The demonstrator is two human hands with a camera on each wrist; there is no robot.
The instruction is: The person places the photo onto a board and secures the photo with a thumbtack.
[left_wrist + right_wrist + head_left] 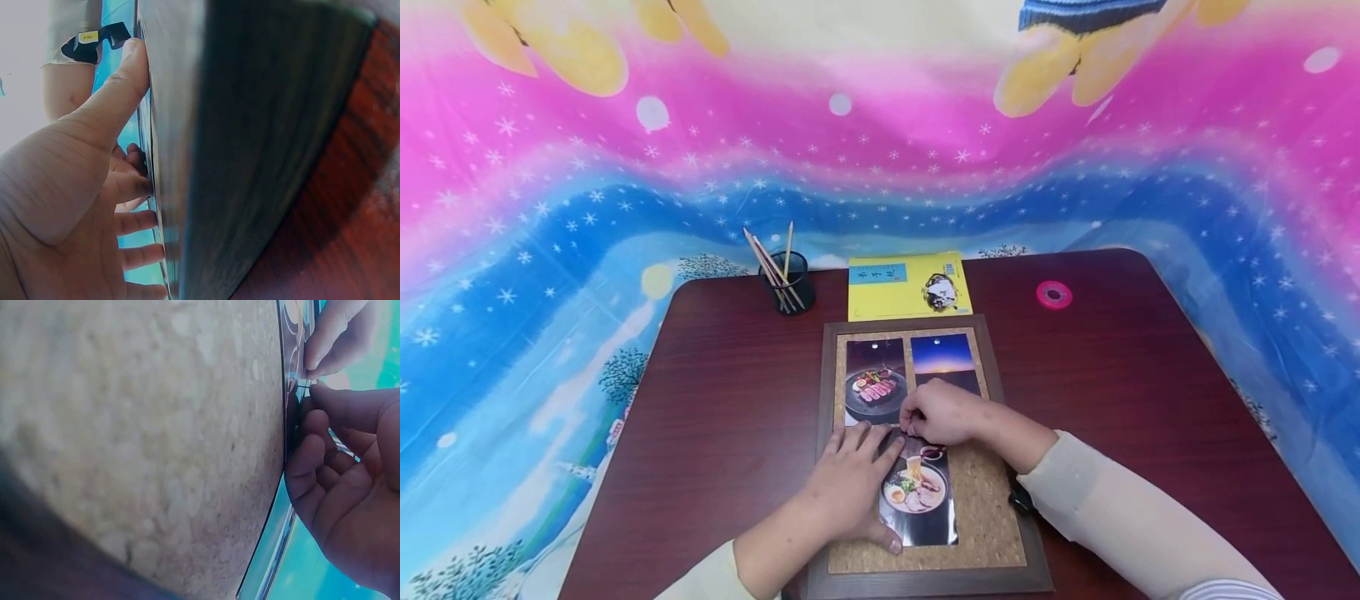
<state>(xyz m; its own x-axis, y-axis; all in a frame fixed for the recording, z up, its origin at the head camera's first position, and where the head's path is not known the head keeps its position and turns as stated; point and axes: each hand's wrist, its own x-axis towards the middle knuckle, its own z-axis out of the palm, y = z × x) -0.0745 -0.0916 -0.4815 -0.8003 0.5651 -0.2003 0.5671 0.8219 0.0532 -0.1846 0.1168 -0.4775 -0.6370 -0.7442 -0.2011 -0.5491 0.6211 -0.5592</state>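
A framed corkboard (988, 500) lies on the table. On it is a photo of a noodle bowl (917, 492), below a photo of sliced meat (874, 392) and a sunset photo (943, 357); each upper photo has a small pale pin head near its top. My left hand (853, 479) rests with spread fingers on the noodle photo's upper left part, thumb near its lower left edge. At that photo's top edge, my right hand (951, 414) pinches a pin; in the right wrist view its thin shaft (303, 386) shows, while the fingertips hide its head.
Behind the board lies a yellow booklet (902, 304). A black mesh cup (790, 287) with several pencils stands at the back left, and a pink round case (1054, 295) lies at the back right. A patterned curtain (880, 175) surrounds the dark red table (730, 400).
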